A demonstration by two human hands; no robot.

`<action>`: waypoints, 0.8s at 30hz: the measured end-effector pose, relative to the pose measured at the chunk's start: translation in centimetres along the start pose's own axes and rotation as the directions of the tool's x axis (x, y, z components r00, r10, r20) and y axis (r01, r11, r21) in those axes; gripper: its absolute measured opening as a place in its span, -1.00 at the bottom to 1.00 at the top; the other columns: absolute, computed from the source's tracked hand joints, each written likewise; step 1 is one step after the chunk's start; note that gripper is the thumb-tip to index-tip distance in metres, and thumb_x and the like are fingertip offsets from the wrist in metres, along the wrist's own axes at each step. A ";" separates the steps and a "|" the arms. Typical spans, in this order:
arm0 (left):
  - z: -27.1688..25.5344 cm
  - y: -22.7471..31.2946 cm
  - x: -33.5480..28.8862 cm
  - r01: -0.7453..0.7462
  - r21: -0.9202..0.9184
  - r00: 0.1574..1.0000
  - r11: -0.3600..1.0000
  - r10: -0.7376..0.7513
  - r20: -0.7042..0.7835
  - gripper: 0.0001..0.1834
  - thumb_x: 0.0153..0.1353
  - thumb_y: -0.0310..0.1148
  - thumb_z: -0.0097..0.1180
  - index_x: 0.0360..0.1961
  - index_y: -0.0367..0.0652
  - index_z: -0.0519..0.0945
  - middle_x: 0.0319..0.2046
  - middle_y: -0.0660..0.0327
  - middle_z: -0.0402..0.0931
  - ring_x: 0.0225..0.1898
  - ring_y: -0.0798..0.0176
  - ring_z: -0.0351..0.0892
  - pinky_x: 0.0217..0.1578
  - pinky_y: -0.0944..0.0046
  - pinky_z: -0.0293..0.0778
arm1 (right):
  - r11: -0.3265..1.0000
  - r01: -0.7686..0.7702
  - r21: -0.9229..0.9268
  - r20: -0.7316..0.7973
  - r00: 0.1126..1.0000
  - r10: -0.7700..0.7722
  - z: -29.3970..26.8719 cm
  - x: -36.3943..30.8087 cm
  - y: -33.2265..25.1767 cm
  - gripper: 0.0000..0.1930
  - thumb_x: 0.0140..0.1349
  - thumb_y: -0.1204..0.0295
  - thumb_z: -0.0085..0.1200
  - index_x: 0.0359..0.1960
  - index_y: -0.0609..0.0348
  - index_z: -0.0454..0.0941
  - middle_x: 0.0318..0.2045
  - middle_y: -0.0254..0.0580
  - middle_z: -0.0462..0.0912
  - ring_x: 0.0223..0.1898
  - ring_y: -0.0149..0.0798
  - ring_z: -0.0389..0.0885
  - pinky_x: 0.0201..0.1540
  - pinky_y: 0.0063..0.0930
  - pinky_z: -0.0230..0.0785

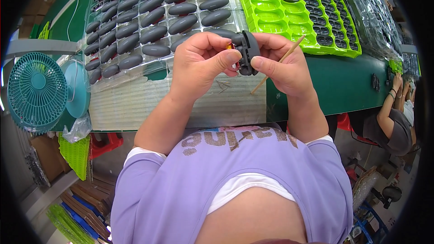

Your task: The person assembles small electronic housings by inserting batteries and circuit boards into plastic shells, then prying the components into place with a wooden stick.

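Note:
Between my two hands, above the near edge of the workbench, is a small dark plastic case [247, 53] standing on its side, its inner structure turned to the left. My left hand [201, 61] pinches its left side with thumb and fingers, where a bit of red and yellow shows. On the right, the thumb and fingers of my right hand [285, 65] grip the case's smooth outer shell. A thin wooden stick [294, 46] also lies slanted through the right hand, its lower tip pointing down at the bench. Fingers hide parts of the case.
Clear trays of dark grey oval cases [183, 9] lie ahead. Beyond my right hand is a bright green tray [271, 16] with black parts in some hollows. Small pins [221, 86] lie on the pale mat [181, 104]. A teal fan [38, 90] stands left; a co-worker's arm [386, 108] shows far right.

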State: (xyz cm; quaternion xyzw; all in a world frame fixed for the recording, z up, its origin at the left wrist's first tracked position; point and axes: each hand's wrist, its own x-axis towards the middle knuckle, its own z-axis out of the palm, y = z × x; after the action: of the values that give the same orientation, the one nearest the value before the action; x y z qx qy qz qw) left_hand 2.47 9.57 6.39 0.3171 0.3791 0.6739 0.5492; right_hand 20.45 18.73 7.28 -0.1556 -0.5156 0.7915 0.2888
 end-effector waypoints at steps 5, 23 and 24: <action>0.6 -0.1 0.0 -0.031 0.067 1.000 0.997 0.031 -0.004 -0.77 0.11 -0.55 0.34 -0.22 -0.35 0.57 -0.38 0.12 0.63 -0.44 0.34 0.65 -0.44 0.36 0.65 | 0.998 -0.064 0.014 -0.006 0.998 0.064 -0.2 -0.2 0.0 -0.58 0.20 0.60 0.18 0.11 0.48 0.46 -0.12 -0.07 0.66 -0.13 -0.31 0.66 -0.01 -0.44 0.52; 1.8 0.4 -1.5 -0.385 0.655 0.918 0.650 0.343 0.199 -0.38 -0.10 -0.51 0.30 0.09 -0.30 0.48 -0.13 0.13 0.57 -0.12 0.26 0.58 -0.04 0.25 0.50 | 0.803 0.078 -0.590 -0.200 0.950 -0.240 2.6 -0.2 -0.1 -0.58 0.04 0.35 0.34 -0.16 0.37 0.47 -0.46 -0.12 0.66 -0.43 -0.32 0.66 -0.38 -0.46 0.48; 2.1 0.3 -1.4 -0.451 0.779 0.864 0.436 0.434 0.258 -0.41 -0.13 -0.50 0.33 0.04 -0.27 0.52 -0.18 0.11 0.60 -0.17 0.19 0.60 -0.08 0.23 0.50 | 0.815 0.084 -0.573 -0.173 0.960 -0.221 2.7 -0.2 0.1 -0.58 0.04 0.35 0.34 -0.16 0.37 0.47 -0.46 -0.12 0.66 -0.43 -0.32 0.66 -0.38 -0.46 0.48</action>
State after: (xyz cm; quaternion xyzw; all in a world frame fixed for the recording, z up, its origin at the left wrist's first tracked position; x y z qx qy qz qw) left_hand 4.33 8.51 7.74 0.6281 0.5448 0.5360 0.1464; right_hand 19.14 16.57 8.36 -0.2826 -0.6984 0.5557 0.3516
